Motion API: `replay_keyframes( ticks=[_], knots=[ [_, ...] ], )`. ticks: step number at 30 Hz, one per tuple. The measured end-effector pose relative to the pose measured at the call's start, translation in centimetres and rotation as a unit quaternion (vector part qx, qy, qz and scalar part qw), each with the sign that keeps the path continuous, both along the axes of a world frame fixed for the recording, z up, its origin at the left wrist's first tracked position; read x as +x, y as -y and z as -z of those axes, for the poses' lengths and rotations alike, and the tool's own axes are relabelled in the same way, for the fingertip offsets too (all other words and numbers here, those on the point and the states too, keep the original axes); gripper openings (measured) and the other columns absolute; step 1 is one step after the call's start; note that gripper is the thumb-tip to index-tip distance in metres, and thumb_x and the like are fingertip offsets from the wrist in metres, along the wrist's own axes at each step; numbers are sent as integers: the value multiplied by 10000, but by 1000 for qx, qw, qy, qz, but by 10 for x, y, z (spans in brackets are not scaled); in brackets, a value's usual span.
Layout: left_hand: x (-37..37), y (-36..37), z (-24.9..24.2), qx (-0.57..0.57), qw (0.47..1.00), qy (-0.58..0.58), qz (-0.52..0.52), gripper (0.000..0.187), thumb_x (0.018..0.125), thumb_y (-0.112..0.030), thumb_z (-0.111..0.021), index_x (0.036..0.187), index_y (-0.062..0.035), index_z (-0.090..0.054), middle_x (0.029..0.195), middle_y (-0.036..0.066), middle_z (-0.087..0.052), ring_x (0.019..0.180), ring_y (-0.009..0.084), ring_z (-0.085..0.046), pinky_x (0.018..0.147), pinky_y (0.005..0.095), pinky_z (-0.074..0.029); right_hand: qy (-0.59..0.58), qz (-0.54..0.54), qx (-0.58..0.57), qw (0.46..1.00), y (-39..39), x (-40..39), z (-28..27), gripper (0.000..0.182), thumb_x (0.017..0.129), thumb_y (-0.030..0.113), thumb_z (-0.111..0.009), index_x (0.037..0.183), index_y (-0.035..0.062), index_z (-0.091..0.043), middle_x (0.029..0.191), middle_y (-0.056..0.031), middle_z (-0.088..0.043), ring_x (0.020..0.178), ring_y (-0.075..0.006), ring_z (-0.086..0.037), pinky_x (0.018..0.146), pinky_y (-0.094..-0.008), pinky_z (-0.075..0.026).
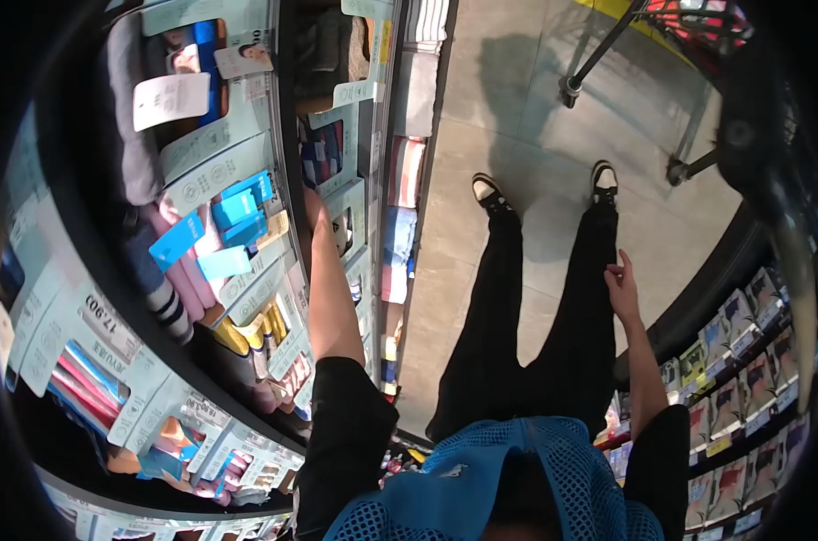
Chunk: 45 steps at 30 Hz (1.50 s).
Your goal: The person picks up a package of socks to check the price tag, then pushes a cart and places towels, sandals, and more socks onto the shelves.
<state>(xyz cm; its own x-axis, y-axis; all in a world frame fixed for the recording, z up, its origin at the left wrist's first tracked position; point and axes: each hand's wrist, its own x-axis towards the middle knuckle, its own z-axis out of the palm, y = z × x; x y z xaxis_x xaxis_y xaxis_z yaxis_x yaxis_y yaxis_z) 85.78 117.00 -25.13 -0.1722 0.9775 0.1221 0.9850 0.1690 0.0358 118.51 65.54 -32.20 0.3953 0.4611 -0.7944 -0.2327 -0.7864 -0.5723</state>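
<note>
My left hand (pixel 314 209) reaches in at the edge of a shelf at the left; the shelf's dark front edge hides most of its fingers. Beside it are boxes with folded dark patterned cloth (pixel 323 149) and, on the shelf to its left, pink rolled socks (pixel 185 261) with blue tags (pixel 238 209). My right hand (pixel 622 287) hangs beside my right thigh, its fingers partly curled and apart, with nothing in it.
Shelves of packaged socks and cloth curve along the left. Small packets (pixel 725 406) hang in rows at the lower right. A wheeled cart (pixel 598 54) stands on the tiled floor (pixel 481 99) at the upper right, past my shoes.
</note>
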Motion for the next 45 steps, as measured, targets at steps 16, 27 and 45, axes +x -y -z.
replay_keyframes(
  ticks=[16, 27, 45],
  knots=[
    [114, 293, -148, -158, 933, 116, 300, 624, 782, -227, -600, 1301, 15, -353, 1355, 273, -312, 1234, 426, -328, 1022, 484, -275, 532, -65, 287, 794, -85, 175, -337, 256, 784, 35, -593, 1038, -4, -595, 993, -155, -616, 907, -323, -579, 825, -375, -443],
    [90, 156, -126, -283, 944, 171, 5, 635, 793, -333, -554, 1318, -38, -354, 1317, 223, -409, 1197, 363, -430, 1003, 405, -364, 596, -216, 102, 767, -87, 191, -342, 337, 864, 288, -561, 1106, 53, -571, 933, -132, -603, 874, -311, -565, 764, -407, -413],
    [85, 19, 42, -243, 967, 71, 25, 732, 829, -487, -481, 1361, -18, -301, 1403, 205, -299, 1294, 353, -295, 1055, 456, -246, 659, -148, 76, 734, -93, 187, -308, 472, 864, 365, -569, 1087, -51, -553, 1010, -178, -590, 890, -319, -548, 797, -391, -404]
  ],
)
